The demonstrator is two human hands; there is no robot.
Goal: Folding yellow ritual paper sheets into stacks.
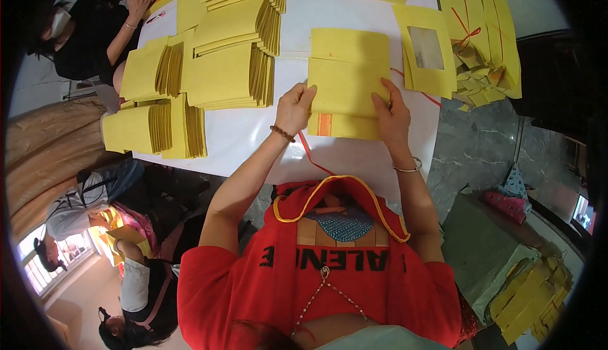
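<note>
A stack of folded yellow paper (348, 84) lies on the white-covered table in front of me, with an orange mark on its near strip. My left hand (295, 104) grips its left edge, thumb on top and fingers curled at the side. On the opposite edge, my right hand (394, 117) has its thumb on the paper and its fingers around the side. What is under the paper is hidden. A red string (308, 150) comes out near the left hand and trails toward the table's near edge.
Fanned stacks of folded yellow paper (231, 78) cover the table's left side. A yellow packet with a pale window (425, 47) and tied bundles (484, 27) stand at right. A co-worker's hand (142, 0) touches paper at far left. Two people sit at lower left.
</note>
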